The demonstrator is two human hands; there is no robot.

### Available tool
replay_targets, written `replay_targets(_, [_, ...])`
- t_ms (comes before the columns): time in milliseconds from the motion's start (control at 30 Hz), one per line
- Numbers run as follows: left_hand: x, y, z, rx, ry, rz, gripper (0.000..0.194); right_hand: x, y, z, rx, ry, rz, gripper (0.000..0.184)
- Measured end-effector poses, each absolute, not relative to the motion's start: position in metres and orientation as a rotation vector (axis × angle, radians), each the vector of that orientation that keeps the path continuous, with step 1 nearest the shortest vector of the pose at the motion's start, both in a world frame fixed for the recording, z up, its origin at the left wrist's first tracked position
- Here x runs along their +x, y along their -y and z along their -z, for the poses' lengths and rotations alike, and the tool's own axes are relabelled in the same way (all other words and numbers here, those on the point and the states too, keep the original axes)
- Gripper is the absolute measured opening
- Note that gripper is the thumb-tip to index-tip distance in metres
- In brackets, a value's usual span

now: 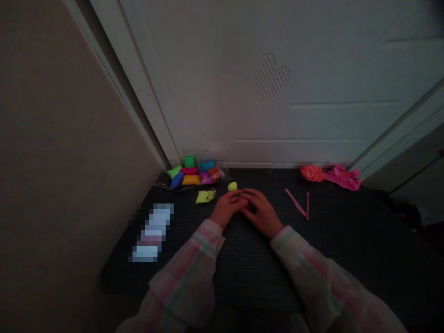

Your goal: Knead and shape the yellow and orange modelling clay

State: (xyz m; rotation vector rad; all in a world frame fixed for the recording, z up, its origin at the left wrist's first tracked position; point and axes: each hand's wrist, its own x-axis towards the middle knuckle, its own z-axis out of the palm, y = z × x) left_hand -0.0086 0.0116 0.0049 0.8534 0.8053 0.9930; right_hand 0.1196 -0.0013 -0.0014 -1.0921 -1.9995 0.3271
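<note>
My left hand (227,208) and my right hand (262,210) meet over the dark table, fingers curled together and overlapping at the tips. Whatever lies between them, if anything, is hidden by the fingers. Just beyond the left fingertips sits a small yellow lump of clay (232,186). To its left lies an opened yellow packet (205,196) with dark marks on it. Two thin pink modelling tools (297,205) rest to the right of my right hand, forming a V.
A clear bag of several coloured clay packets (190,179) lies at the back left. Toward the back right are an orange ruffled piece (312,173) and a pink ruffled piece (343,177). A pixelated rectangle (152,233) is at the left. A white panelled door (225,92) borders the dark table (253,277).
</note>
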Motion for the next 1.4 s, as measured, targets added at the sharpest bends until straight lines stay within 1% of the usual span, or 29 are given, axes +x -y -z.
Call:
replay_targets(167, [-0.0079, -0.0118, -0.0034, 0.842, -0.767, -1.059, 0.053, 0.1200, 0.0015, 0.0014, -1.126, 2.005, -0.306, 0.033])
replay_targets(333, [-0.0079, -0.0118, -0.0027, 0.881, -0.796, -1.087, 0.049, 0.1199, 0.0019, 0.0013, -1.125, 2.012, -0.298, 0.033])
replay_targets(533, [-0.0075, -0.0104, -0.0057, 0.821, -0.808, -1.083, 0.062, 0.1207, 0.0018, 0.0006, -1.149, 1.975, -0.301, 0.033])
replay_targets(700, [-0.0085, -0.0104, -0.0058, 0.872, -0.858, -1.054, 0.060, 0.1216, 0.0007, 0.0015, -1.155, 1.976, -0.294, 0.033])
replay_targets(833, [-0.0077, -0.0108, -0.0047, 0.862, -0.855, -1.051, 0.065, 0.1215, -0.0002, 0.0029, -1.166, 1.970, -0.285, 0.032])
replay_targets(1000, [-0.0068, -0.0111, -0.0039, 0.885, -0.865, -1.038, 0.059, 0.1208, -0.0001, 0.0034, -1.169, 1.963, -0.281, 0.032])
replay_targets(1167, [-0.0062, -0.0110, -0.0033, 0.859, -0.834, -1.038, 0.063, 0.1208, 0.0002, 0.0021, -1.168, 1.969, -0.286, 0.031])
replay_targets(1333, [-0.0074, -0.0110, -0.0049, 0.918, -0.836, -1.067, 0.057, 0.1207, 0.0004, 0.0024, -1.155, 1.967, -0.290, 0.032])
replay_targets(1400, [-0.0076, -0.0106, -0.0055, 0.904, -0.829, -1.072, 0.060, 0.1206, 0.0006, 0.0027, -1.156, 1.965, -0.288, 0.032])
